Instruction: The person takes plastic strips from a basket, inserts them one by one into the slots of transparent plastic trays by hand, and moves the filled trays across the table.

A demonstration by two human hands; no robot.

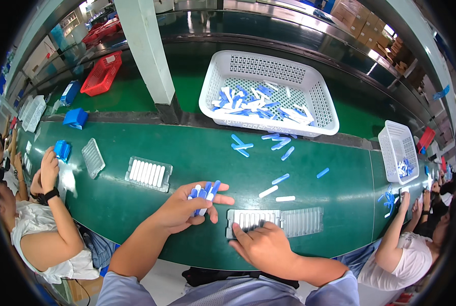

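Note:
In my left hand [189, 206] is a loose bunch of small blue and white sticks [201, 195], gripped with some fingertips stretched out beyond them. My right hand [266, 247] lies over the near left part of a clear plastic tray [302, 223]. Its index finger and thumb reach the tray's left end, while the other fingers curl under and are partly hidden. White sticks fill slots in the tray's left half; the ribbed right half shows bare slots. Whether the right fingertips pinch a stick or the tray's edge is hidden.
Loose sticks [280, 179] are scattered beyond the tray. A white basket [331, 115] of sticks stands behind them. To the left are a filled tray [167, 176] and another clear tray [93, 158]. A pale post [145, 51] rises at the back. Co-workers sit on both sides.

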